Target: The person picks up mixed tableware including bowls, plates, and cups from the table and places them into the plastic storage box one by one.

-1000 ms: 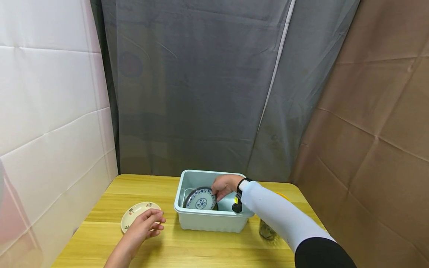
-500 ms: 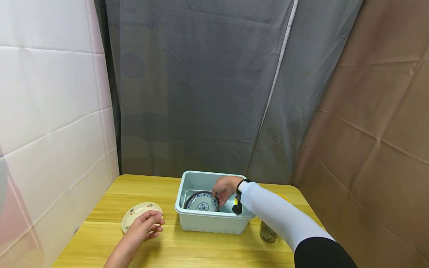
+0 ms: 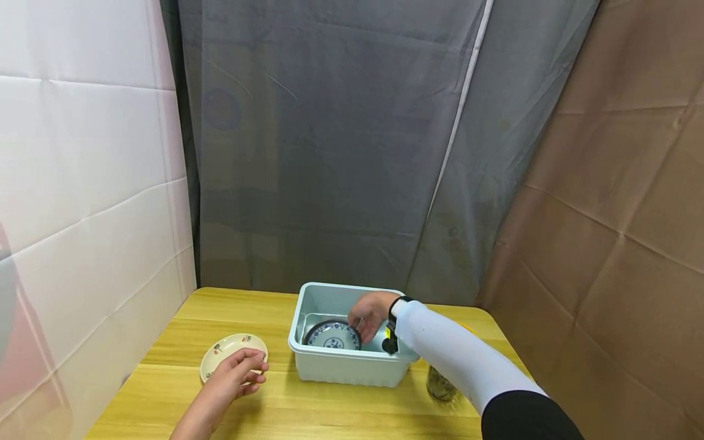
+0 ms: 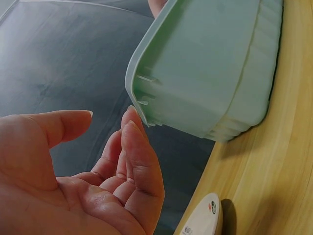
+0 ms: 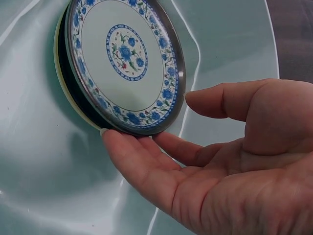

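Observation:
A blue-and-white floral plate [image 5: 124,63] with a dark rim leans low inside the pale green plastic bin [image 3: 349,366]. Behind its edge in the right wrist view shows a second, yellowish rim. My right hand [image 3: 367,315] reaches into the bin at the plate's right side. There the thumb tip meets the plate's edge and the fingertips [image 5: 115,139] touch the rim from below, loosely extended. My left hand [image 3: 236,373] hovers beside the bin, fingers relaxed, holding nothing. Partly behind it on the table lies a cream saucer [image 3: 222,349] with small printed motifs.
A glass jar [image 3: 438,384] with dark contents and a yellow top stands right of the bin, partly covered by my right sleeve [image 3: 445,339]. The wooden table [image 3: 308,409] is bounded by a grey curtain [image 3: 341,153] behind and hanging sheets at both sides.
The floral plate has sunk lower and flatter in the bin. My right hand has followed slightly downward, its fingers loosening from the rim. The left hand has barely moved.

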